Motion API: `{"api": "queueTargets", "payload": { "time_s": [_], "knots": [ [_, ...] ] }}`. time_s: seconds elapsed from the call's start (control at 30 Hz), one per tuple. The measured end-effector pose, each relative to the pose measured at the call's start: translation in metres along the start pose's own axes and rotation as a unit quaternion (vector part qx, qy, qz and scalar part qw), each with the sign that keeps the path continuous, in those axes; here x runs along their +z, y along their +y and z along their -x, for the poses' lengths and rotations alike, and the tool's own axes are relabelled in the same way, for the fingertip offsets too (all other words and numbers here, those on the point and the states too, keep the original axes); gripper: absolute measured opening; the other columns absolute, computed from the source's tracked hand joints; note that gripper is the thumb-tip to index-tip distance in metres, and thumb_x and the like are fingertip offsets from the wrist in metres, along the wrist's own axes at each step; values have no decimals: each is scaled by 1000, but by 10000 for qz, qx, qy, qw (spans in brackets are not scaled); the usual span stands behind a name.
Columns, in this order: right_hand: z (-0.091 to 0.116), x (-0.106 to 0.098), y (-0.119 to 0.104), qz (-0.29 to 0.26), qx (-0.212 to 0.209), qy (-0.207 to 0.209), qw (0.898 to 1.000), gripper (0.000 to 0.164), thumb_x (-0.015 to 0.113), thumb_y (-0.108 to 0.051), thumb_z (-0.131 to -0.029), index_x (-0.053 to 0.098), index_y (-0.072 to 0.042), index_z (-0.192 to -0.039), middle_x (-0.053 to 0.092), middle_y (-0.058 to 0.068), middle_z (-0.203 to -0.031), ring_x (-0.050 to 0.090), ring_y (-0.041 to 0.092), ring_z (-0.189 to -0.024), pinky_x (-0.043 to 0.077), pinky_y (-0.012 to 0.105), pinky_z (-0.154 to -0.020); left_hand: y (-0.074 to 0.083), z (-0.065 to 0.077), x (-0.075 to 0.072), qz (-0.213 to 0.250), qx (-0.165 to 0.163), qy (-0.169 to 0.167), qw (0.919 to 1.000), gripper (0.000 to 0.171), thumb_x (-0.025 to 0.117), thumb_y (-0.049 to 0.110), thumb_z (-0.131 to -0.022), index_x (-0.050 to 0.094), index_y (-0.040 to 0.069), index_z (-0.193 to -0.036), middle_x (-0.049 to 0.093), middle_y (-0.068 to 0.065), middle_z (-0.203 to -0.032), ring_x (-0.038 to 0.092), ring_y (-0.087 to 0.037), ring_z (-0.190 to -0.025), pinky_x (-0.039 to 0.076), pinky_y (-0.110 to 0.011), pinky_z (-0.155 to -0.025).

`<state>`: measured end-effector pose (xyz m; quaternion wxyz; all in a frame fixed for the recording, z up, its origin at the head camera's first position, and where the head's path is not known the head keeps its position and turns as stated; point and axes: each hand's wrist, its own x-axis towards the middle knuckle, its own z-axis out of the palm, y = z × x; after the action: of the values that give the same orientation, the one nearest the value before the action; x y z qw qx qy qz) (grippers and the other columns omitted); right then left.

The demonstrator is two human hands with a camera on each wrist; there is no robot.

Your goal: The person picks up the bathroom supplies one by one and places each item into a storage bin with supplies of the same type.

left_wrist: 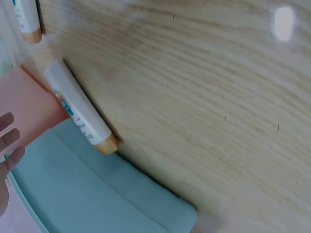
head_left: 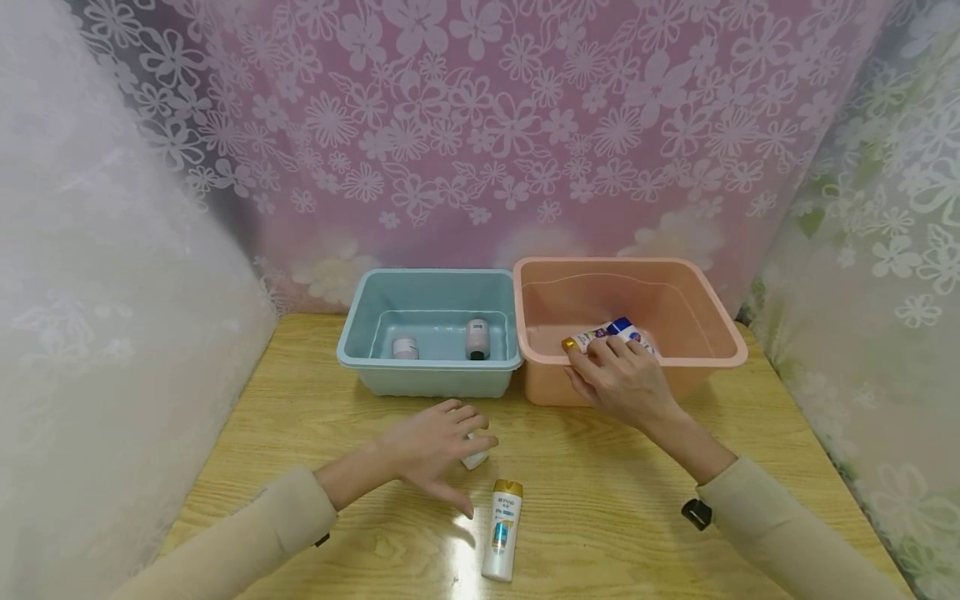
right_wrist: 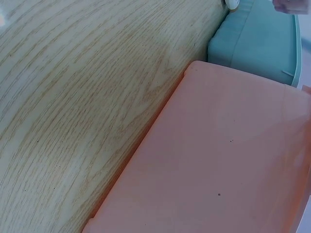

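In the head view my left hand (head_left: 441,446) is over a white bottle (head_left: 475,460), fingers spread, hiding most of it. The left wrist view shows this white bottle (left_wrist: 80,107) lying by the blue basin, gold cap (left_wrist: 107,144) towards the lower right. My right hand (head_left: 628,379) reaches over the front rim of the pink basin (head_left: 720,350), fingers curled on a gold-capped bottle (head_left: 588,337). Beside that bottle is a blue-capped white bottle (head_left: 630,331), partly hidden by the hand. A white gold-capped shampoo bottle (head_left: 502,533) lies nearer to me on the table.
The blue basin (head_left: 435,379) stands left of the pink one, against it. Inside are a pale pink bottle with a black cap (head_left: 477,337) and another pale pink container (head_left: 405,348). Floral curtains (head_left: 487,150) hang behind and at both sides of the wooden table (head_left: 360,517).
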<state>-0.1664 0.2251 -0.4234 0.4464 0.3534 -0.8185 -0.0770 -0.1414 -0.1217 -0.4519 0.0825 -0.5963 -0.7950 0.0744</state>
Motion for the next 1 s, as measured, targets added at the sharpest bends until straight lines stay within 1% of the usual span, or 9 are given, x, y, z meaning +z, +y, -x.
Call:
{"api": "queueTargets", "payload": {
  "time_s": [0.07,0.3,0.4,0.47,0.67,0.9,1.0],
  "knots": [
    [0,0,0,8,-6,-12,10000,36,53,-41,-107,75,-13,-104,67,12,-83,66,31,-71,52,41,-53,4,0,3,34,43,-28,10000,99,47,97,-81,56,25,-147,63,0,-140,59,-18,-130,48,-38,-112],
    [0,0,-1,1,-8,-23,10000,34,55,-40,-106,74,-12,-106,67,12,-83,66,31,-71,52,41,-53,16,-1,10,168,149,57,9997,107,48,102,-73,53,26,-149,61,1,-142,58,-17,-132,49,-38,-112],
    [0,-1,-1,-13,-6,-42,10000,34,55,-40,-106,74,-12,-107,67,12,-84,66,31,-71,52,41,-53,20,-2,14,178,217,70,9996,108,48,103,-72,52,28,-149,60,3,-144,57,-16,-133,49,-38,-113],
    [0,-1,-1,-8,-5,-54,10000,34,55,-40,-106,74,-12,-107,67,12,-84,66,31,-72,52,41,-53,23,-3,17,146,275,58,9995,109,47,104,-71,51,29,-150,59,3,-145,57,-16,-135,48,-37,-114],
    [-1,-1,0,1,-18,-45,10000,37,51,-41,-108,74,-12,-106,68,12,-83,67,31,-72,52,41,-53,33,-5,22,252,398,58,9989,110,48,104,-71,50,27,-150,58,1,-148,57,-18,-137,47,-39,-117],
    [-1,-2,0,6,-15,-123,9999,37,52,-42,-107,74,-13,-107,69,12,-84,68,31,-73,53,41,-54,43,-10,26,400,444,-51,9982,109,51,103,-71,48,30,-151,56,1,-149,55,-19,-139,47,-40,-117],
    [-1,-2,0,8,-18,-128,9999,36,54,-42,-106,74,-13,-107,69,12,-84,68,31,-72,53,41,-54,47,-12,30,482,445,-86,9978,109,51,103,-70,48,30,-151,56,0,-150,54,-20,-140,47,-41,-117]
  ]
}}
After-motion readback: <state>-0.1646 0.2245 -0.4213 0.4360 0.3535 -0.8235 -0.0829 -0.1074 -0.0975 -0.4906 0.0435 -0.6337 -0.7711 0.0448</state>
